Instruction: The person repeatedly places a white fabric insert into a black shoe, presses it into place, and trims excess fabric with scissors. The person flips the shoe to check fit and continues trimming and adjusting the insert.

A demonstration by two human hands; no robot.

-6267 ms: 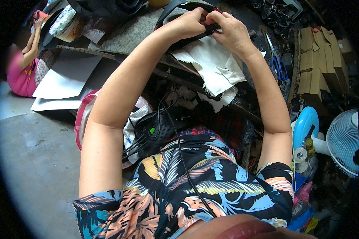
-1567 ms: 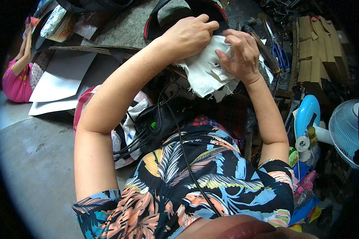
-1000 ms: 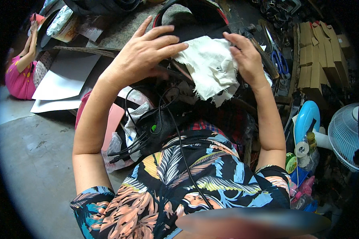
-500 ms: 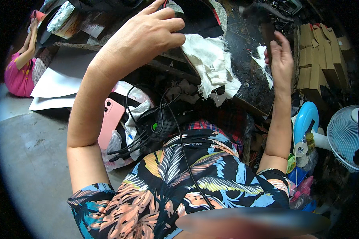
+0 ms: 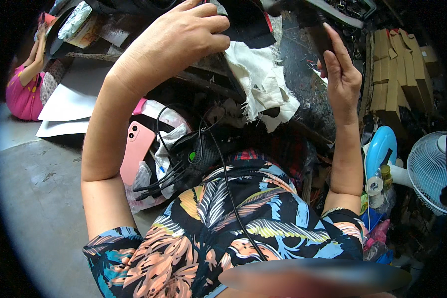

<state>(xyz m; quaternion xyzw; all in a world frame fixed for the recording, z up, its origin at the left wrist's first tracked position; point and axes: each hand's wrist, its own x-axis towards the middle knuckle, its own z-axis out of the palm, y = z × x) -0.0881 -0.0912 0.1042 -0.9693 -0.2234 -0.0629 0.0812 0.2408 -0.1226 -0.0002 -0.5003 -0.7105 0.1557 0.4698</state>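
Note:
At the top, my left hand (image 5: 191, 32) is closed, fingers bent, at the edge of a black piece with a red edge (image 5: 251, 25). What its fingertips grip is partly hidden. My right hand (image 5: 342, 74) grips a dark-handled tool (image 5: 318, 38), forefinger stretched along the handle. The tool's far end is dark and smeared by motion, so its kind is unclear. Between the hands, a frayed white cloth (image 5: 260, 79) hangs over the edge of the dark work surface (image 5: 303, 64).
Folded brown cardboard pieces (image 5: 397, 74) stand at right, above a white-and-blue fan (image 5: 427, 169). A pink phone (image 5: 136, 151) and black cables (image 5: 159, 184) lie by my left arm. White sheets (image 5: 69, 99) and a person in pink (image 5: 25, 94) are at far left.
My right hand has swung the dark-handled tool up and to the left, toward the black piece. My left hand has barely moved. The white cloth has shifted slightly.

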